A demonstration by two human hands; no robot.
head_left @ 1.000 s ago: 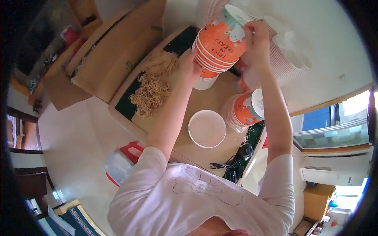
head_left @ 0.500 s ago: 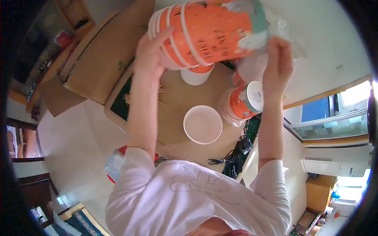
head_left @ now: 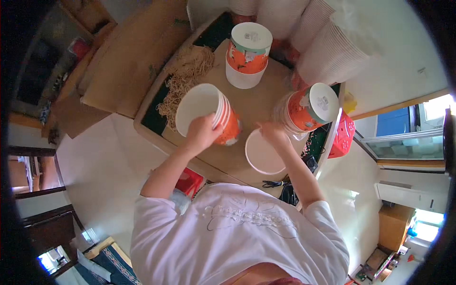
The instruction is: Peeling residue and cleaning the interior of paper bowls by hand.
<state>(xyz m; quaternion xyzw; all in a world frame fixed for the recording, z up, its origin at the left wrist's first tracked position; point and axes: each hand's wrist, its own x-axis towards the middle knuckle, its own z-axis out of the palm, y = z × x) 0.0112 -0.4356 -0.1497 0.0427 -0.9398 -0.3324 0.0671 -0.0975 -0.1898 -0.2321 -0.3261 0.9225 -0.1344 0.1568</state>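
My left hand [head_left: 203,133] grips the rim of a short stack of orange paper tubs [head_left: 230,127], tilted with its white mouth facing up and left. My right hand [head_left: 274,134] is closed at the upper rim of a single white-lined paper tub [head_left: 261,154], which stands mouth up on the cardboard-covered table. Its fingertips are partly hidden behind the hand. Farther back, an upside-down orange tub [head_left: 248,59] with a green band sits with its lower part inside a white tub [head_left: 244,78]. Right of my right hand lies another stack of orange tubs [head_left: 304,110], wrapped in clear plastic.
Tangled tan paper shreds [head_left: 190,71] lie at the table's left edge. Tall stacks of white tubs [head_left: 332,52] stand at the back right. Black cables [head_left: 288,192] rest near the front. Red stools [head_left: 343,137] stand beside the table, and a large cardboard sheet [head_left: 128,57] leans at left.
The tub stack came down from high up and its mouth turned upward. My right hand let go of it and moved to the single tub's rim. The back tubs came into view.
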